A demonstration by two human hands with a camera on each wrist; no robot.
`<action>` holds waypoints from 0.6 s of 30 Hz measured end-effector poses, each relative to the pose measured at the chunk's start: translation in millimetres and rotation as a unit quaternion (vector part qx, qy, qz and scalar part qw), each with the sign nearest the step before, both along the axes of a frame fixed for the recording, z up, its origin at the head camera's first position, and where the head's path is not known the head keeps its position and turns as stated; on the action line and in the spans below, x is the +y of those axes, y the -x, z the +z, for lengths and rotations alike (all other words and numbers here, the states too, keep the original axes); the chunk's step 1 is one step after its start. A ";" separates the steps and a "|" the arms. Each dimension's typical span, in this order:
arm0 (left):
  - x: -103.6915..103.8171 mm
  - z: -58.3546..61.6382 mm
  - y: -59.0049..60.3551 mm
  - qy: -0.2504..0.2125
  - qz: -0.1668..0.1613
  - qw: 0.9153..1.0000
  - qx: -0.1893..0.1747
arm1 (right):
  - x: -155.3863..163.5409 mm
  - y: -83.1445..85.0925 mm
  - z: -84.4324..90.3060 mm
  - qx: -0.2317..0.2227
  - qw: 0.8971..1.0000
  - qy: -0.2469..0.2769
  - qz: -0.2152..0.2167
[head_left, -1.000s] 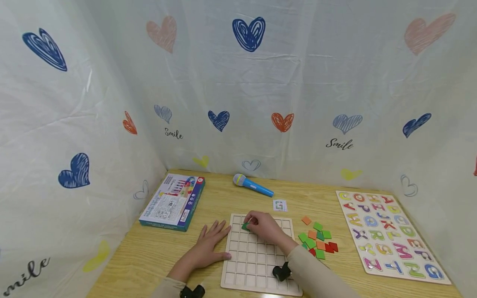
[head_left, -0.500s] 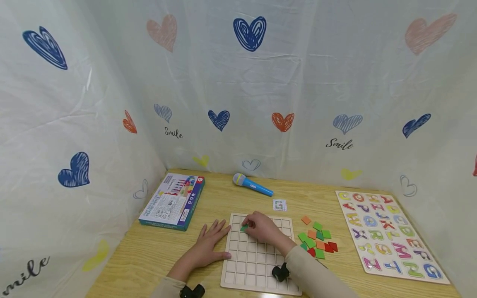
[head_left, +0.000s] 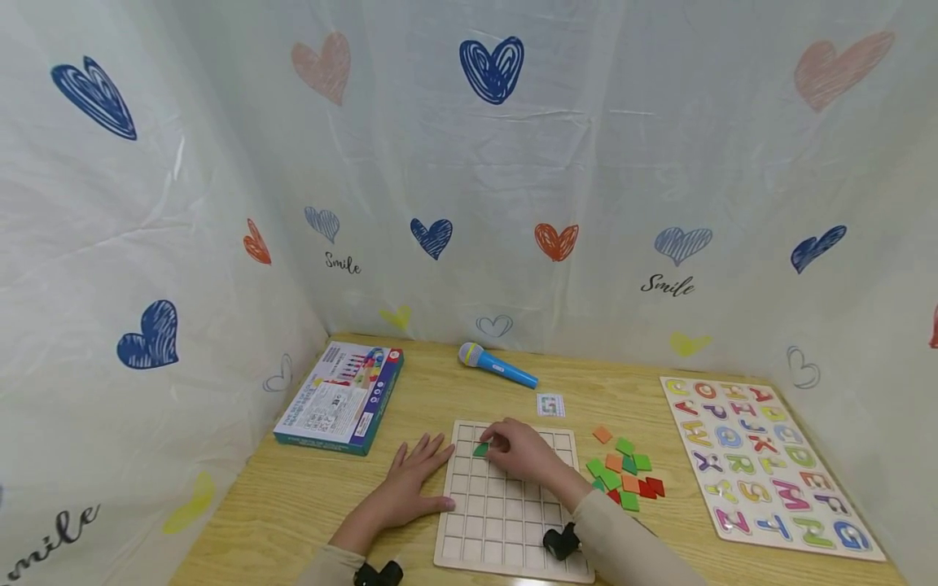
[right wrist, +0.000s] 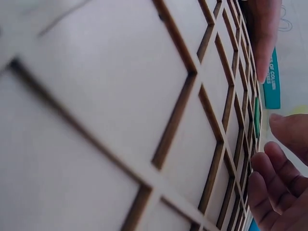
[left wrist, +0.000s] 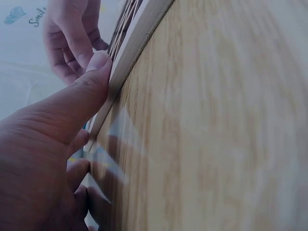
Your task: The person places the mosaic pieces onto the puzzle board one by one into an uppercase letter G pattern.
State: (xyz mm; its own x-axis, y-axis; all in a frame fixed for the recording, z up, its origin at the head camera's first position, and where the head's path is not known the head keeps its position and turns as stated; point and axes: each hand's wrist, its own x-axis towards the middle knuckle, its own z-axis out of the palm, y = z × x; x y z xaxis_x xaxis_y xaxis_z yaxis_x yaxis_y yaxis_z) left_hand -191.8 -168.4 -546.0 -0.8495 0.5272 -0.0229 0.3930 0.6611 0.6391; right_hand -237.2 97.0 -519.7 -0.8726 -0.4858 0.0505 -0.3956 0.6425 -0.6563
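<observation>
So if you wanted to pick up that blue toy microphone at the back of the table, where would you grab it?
Probably round the blue handle, near its middle, coming down from above with fingers across its width. The microphone lies flat on the table with bare wood on both long sides, so fingers can close there. Its rounded head looks wider and would likely slip more easily.

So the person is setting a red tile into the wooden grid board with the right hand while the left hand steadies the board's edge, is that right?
Not quite: the tile is green, not red, as the head view shows. The right hand sets it into the wooden grid board near its far left corner, while the left hand lies flat at the board's left edge, thumb against the rim.
</observation>
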 end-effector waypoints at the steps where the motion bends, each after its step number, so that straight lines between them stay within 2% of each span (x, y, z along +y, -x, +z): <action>1: 0.0 -0.1 0.0 0.000 0.000 1.000 0.000 | 1.9 -0.8 0.5 0.003 1.000 0.003 -0.002; 8: 0.6 -0.6 0.2 0.003 0.002 1.000 0.004 | 20.0 -5.9 5.7 0.016 1.000 0.003 -0.023; 18: 0.4 0.6 -0.1 0.002 0.001 1.000 0.000 | 60.5 -14.4 0.1 0.035 0.996 0.000 -0.086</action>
